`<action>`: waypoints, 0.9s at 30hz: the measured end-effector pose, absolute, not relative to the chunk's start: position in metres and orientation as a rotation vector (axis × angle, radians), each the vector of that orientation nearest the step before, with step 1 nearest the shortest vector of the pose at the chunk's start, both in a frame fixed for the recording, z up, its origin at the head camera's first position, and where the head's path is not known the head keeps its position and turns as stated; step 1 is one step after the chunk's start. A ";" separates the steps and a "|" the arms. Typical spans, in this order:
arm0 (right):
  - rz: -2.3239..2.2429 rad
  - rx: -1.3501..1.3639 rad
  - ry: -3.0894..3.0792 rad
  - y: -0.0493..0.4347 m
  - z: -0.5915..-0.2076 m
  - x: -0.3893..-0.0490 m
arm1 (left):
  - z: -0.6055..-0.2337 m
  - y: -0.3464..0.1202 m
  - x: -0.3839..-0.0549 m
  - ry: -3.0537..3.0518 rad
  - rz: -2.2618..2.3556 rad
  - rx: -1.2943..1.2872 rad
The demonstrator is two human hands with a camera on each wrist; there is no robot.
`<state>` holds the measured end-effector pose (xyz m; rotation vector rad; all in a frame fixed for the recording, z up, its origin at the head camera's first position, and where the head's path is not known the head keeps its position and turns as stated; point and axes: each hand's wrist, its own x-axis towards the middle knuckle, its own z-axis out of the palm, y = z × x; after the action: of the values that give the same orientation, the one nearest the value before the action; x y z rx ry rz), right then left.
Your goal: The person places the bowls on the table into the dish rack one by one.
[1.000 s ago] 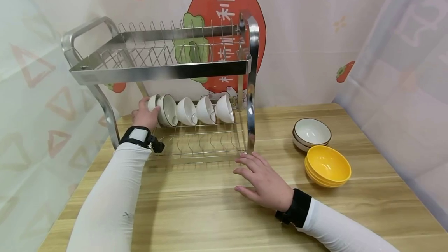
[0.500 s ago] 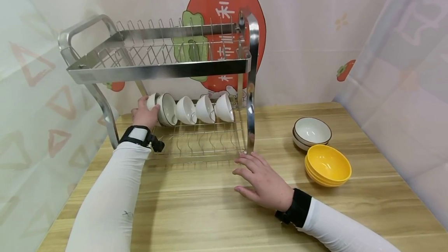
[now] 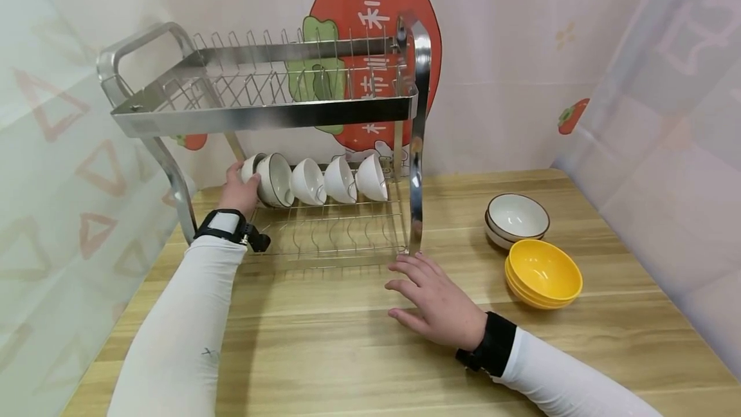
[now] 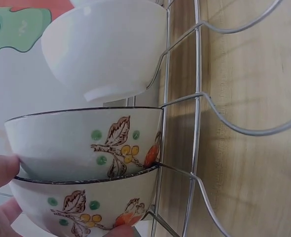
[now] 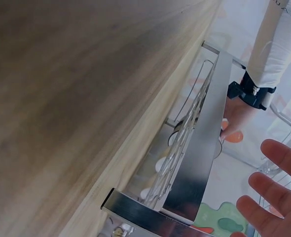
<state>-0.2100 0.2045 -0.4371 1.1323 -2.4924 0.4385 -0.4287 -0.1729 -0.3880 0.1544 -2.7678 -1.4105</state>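
Note:
My left hand (image 3: 239, 190) grips the leftmost bowl (image 4: 81, 205), a white one with a dark rim and painted leaves and berries, standing on its side in the lower tier of the metal dish rack (image 3: 263, 114). Against it leans a matching patterned bowl (image 4: 86, 140), with my thumb at its rim in the left wrist view. To the right, three plain white bowls (image 3: 308, 182) stand in a row between the wires. My right hand (image 3: 437, 304) is held with fingers spread beside the rack's front right corner and holds nothing.
On the right of the wooden table (image 3: 324, 352), a stack of yellow bowls (image 3: 543, 275) stands in front of stacked white bowls with dark rims (image 3: 517, 217). The rack's upper tier (image 3: 260, 85) hangs over the lower bowls. Printed cloth (image 3: 492, 50) surrounds the table.
My left hand has shifted slightly left, its thumb moving off the second patterned bowl's side toward the leftmost bowl. The right hand stays in place.

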 end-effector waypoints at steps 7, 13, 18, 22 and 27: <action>0.430 1.132 -2.494 0.203 -0.437 -0.209 | -0.389 -0.173 -0.429 -2.761 -1.373 0.156; 0.421 1.130 -2.493 0.202 -0.438 -0.207 | -0.381 -0.163 -0.410 -2.668 -1.378 0.154; 0.426 1.122 -2.504 0.202 -0.438 -0.206 | -0.373 -0.144 -0.373 -2.630 -1.311 -0.039; 0.418 1.118 -2.506 0.204 -0.439 -0.205 | -0.382 -0.119 -0.326 -2.720 -1.186 -0.234; 0.405 1.086 -2.514 0.212 -0.434 -0.203 | -0.397 -0.081 -0.261 -2.728 -0.730 -0.539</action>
<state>-0.2034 0.2121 -0.4341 1.0856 -2.5135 0.4047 -0.2609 -0.0815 -0.3974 -0.5392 -2.7276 -0.7301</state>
